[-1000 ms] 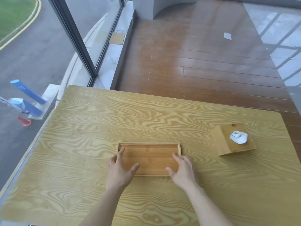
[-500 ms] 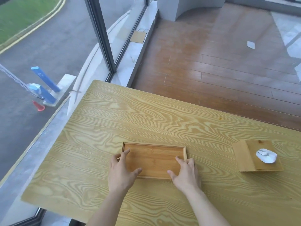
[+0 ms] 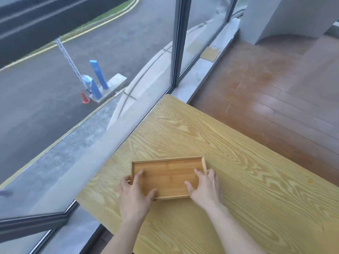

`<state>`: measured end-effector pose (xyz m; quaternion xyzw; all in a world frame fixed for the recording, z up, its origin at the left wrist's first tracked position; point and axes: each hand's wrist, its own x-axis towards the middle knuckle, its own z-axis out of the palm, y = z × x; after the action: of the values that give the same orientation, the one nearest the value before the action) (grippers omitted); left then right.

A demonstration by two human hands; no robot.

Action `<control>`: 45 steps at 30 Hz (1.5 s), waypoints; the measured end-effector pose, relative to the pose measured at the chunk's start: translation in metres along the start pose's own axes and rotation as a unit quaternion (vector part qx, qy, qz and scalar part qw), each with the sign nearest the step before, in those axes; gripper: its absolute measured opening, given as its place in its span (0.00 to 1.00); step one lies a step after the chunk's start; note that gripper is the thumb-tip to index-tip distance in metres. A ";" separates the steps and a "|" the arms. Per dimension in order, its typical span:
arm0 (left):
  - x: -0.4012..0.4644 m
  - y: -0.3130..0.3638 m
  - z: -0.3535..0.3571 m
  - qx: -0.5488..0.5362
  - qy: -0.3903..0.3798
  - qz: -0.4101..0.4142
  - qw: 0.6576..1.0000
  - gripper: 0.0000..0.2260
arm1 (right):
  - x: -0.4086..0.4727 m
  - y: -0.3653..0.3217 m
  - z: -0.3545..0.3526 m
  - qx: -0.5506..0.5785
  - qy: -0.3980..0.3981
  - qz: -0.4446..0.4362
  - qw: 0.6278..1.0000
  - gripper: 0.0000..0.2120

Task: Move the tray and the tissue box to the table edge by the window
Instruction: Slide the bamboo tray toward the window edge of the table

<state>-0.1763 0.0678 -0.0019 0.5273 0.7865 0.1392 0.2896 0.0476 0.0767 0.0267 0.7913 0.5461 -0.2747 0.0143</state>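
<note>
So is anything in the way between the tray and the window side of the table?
No, nothing visible. The tray sits under both hands, left hand and right hand, and only a strip of bare table lies between it and the edge by the window. The tissue box is out of view.

We found no text, number or brand that could be read anywhere in the view. The only sign-like mark was a small pale square outline on the taller blue post [image 3: 99, 74] outside the window, and it was too small and blurred for us to tell what it showed.
</note>
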 end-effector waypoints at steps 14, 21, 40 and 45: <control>0.025 -0.029 -0.028 -0.112 0.044 -0.156 0.980 0.25 | 0.094 -0.143 -0.007 -0.085 0.007 -0.122 0.989 0.32; 0.039 -0.035 -0.028 -0.109 0.026 -0.179 0.977 0.26 | 0.123 -0.171 0.001 -0.060 -0.029 -0.149 0.987 0.33; 0.082 -0.049 -0.040 0.089 -0.028 0.044 0.995 0.62 | 0.100 -0.120 0.031 -0.116 -0.092 -0.209 0.967 0.45; 0.093 -0.058 -0.040 0.089 -0.040 0.029 0.995 0.67 | 0.099 -0.127 0.034 -0.100 -0.082 -0.200 0.971 0.41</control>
<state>-0.2694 0.1326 -0.0291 0.5790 0.7678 0.0555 0.2687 -0.0525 0.2018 -0.0121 0.6352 0.7152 -0.2796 0.0828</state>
